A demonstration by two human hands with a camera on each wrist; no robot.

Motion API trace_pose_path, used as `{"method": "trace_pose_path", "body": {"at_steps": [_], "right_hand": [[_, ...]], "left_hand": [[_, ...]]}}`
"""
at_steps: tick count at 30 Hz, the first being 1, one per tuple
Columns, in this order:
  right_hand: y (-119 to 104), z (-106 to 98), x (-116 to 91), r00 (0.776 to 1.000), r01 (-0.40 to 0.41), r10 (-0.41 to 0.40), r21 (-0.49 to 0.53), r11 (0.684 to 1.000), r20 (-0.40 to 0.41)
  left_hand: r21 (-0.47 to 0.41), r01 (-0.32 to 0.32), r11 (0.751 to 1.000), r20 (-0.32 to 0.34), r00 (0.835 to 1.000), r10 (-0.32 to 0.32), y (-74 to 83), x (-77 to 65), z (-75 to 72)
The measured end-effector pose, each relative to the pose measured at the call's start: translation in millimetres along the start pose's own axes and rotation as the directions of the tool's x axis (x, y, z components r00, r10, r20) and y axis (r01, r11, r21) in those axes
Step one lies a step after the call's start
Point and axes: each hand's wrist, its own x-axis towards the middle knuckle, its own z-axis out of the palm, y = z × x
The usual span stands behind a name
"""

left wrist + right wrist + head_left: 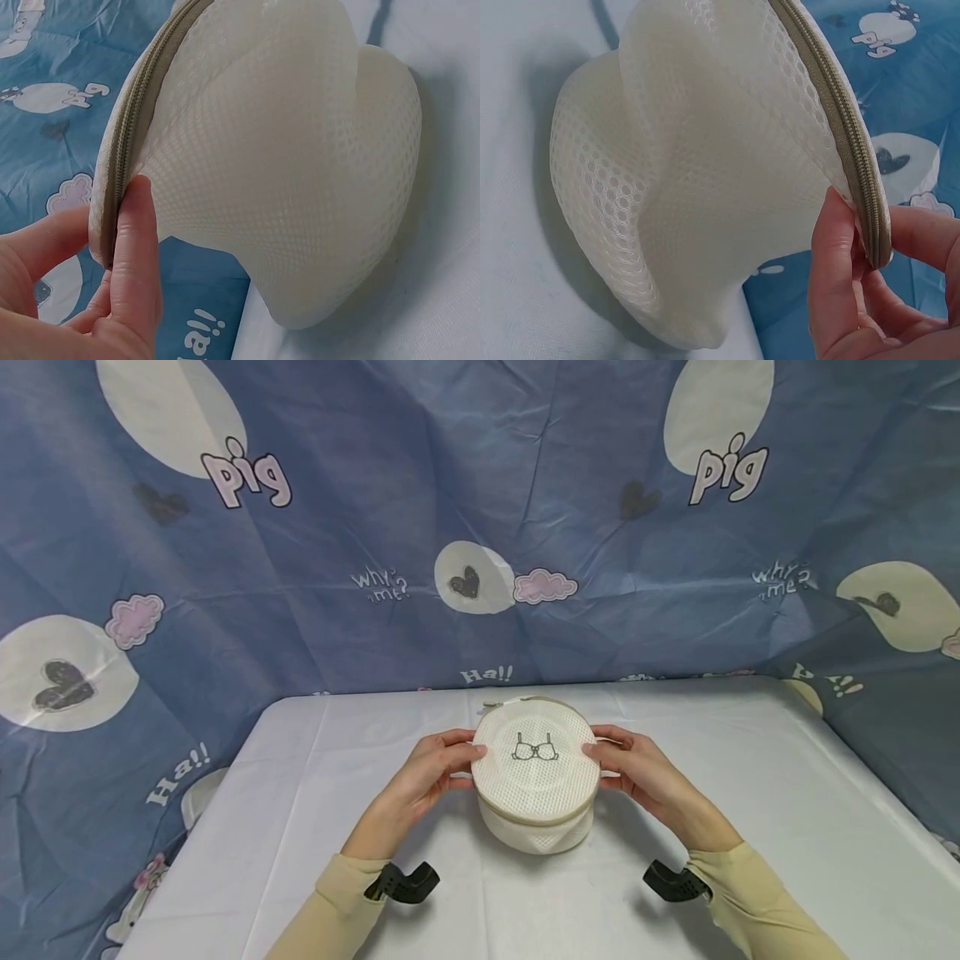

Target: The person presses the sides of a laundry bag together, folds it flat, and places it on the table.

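Observation:
A round cream mesh laundry bag [534, 785] with a small bra drawing on its lid is held up at the table's middle. My left hand [438, 768] pinches its rim on the left, thumb on the lid side. Opposite it, my right hand [633, 768] pinches the right side of the rim in the same way. Both wrist views show the beige zipper [127, 142] running along the rim, closed where it is seen. Below the rim the mesh side [682, 172] sags in folds. A zipper pull [491, 704] shows at the far left of the lid.
A white cloth covers the table [360, 735]. Behind it hangs a blue printed curtain [345, 527] that also falls along both sides. Black wrist cameras [405, 883] sit at both cuffs, close above the tabletop.

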Motion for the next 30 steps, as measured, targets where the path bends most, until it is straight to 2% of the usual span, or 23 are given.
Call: {"method": "trace_pose_path", "body": {"at_steps": [22,30], "right_hand": [[14,-2,3,0.999,-0.012,0.012,-0.016,1.0,-0.031],[16,-4,2,1.0,0.0,0.0,-0.034,0.999,-0.014]], "left_hand": [[0.034,0.008,0.999,-0.01,1.0,-0.007,-14.4,5.5,-2.5],[0.032,0.009,0.999,-0.024,1.0,-0.008,-18.1,7.5,-1.5]]}}
